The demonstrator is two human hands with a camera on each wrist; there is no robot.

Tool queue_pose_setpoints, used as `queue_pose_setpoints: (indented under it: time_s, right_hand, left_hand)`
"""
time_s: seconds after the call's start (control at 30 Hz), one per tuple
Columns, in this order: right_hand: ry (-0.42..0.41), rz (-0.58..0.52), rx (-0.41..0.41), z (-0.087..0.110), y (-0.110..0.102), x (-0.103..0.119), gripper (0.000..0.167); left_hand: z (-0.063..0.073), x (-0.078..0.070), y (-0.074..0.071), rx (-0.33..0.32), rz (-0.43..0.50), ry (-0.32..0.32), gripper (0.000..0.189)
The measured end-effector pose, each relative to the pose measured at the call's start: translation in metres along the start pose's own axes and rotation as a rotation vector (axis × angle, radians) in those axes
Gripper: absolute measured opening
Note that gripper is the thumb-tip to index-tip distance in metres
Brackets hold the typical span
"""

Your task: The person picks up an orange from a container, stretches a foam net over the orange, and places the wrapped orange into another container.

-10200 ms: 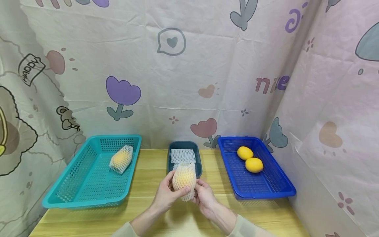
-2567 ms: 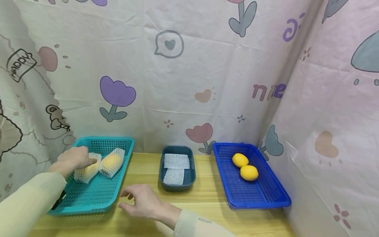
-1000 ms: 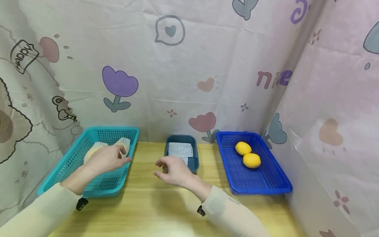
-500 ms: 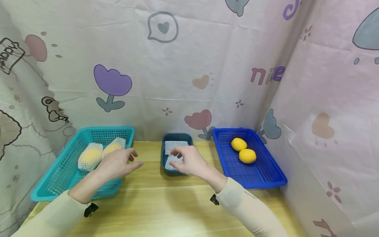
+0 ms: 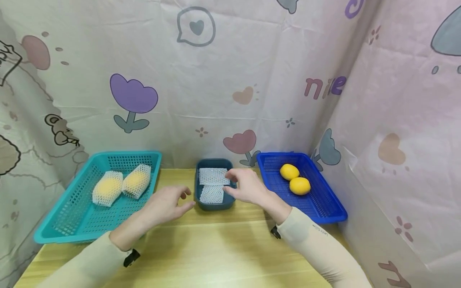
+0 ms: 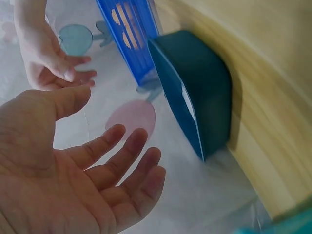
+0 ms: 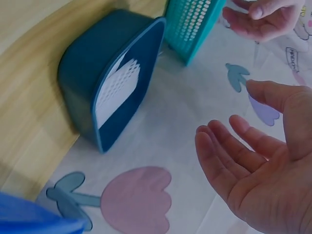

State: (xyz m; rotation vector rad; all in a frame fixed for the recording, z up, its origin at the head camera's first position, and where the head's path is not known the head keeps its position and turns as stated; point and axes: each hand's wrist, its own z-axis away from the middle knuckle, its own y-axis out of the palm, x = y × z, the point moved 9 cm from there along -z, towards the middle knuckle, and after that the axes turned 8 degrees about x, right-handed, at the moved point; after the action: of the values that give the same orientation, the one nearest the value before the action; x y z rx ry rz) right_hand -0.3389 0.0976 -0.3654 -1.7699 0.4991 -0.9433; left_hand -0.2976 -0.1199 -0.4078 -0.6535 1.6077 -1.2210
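Observation:
My left hand (image 5: pixel 166 205) hovers over the table between the teal basket (image 5: pixel 54 236) and the dark teal box (image 5: pixel 215 207), fingers loosely bent and holding nothing. Over the right edge of that box is my right hand (image 5: pixel 248 186), also holding nothing, its fingers relaxed. Inside the box lie two white foam net sleeves (image 5: pixel 213 176), flat, one nearer and one farther. Two yellow fruits in foam nets (image 5: pixel 108 188) sit side by side in the teal basket. Two bare yellow lemon-like fruits (image 5: pixel 299 186) rest in the blue basket (image 5: pixel 324 219) on the right.
The wooden table (image 5: pixel 216 256) carries all three containers. A printed cloth (image 5: pixel 194 92) hangs behind and at both sides, close to the baskets. Black straps or bands (image 5: pixel 131 258) show at the wrists by the cuffs.
Over ten seconds, the netted fruit held in both hands has come to lie beside the other in the teal basket. Both hands have since moved right, away from that basket, carrying nothing.

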Motion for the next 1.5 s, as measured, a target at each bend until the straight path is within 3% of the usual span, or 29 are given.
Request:
queue_pose_setpoints:
  time_s: [0.23,0.57,0.8,1.03,1.5]
  right_hand:
    - [0.107,0.065,0.027,0.002,-0.007,-0.034,0.040]
    - [0.278,0.080,0.046,0.006,-0.016,-0.087,0.048]
    - [0.338,0.142,0.023,0.006,-0.026,-0.123,0.039]
    - [0.420,0.172,0.028,0.009,-0.039,-0.162,0.046]
    - [0.622,0.199,0.107,0.022,-0.031,-0.233,0.058]
  left_hand:
    - [-0.007,-0.025,0.023,0.002,-0.034,0.067,0.037]
    - [-0.021,-0.042,0.046,0.035,-0.013,0.054,0.041]
    - [-0.027,-0.070,0.066,0.063,0.009,0.211,0.041]
    - [-0.032,-0.093,0.080,0.048,-0.071,0.332,0.038]
    - [-0.045,-0.144,0.097,-0.003,-0.101,0.486,0.029]
